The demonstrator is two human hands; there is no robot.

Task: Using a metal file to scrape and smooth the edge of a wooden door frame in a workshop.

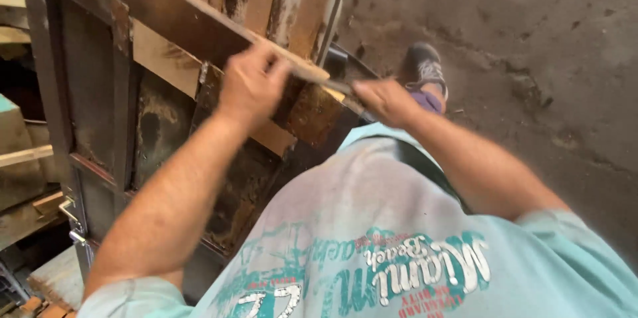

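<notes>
An old door-like frame (86,92) of dark metal and worn wooden boards leans in front of me. My left hand (251,84) presses on a slanted wooden slat (199,12) where it meets a rusty brown plate (312,113). My right hand (385,101) grips a slim metal tool (339,87), whose tip lies against the end of the slat next to my left fingers. What kind of tool it is I cannot tell, since it is blurred and mostly hidden by my hand.
My shoe (424,65) stands on the rough concrete floor (531,39) to the right. Wooden planks and scrap pieces (20,152) are stacked at the left. A metal latch (70,215) sticks out of the frame's lower left edge.
</notes>
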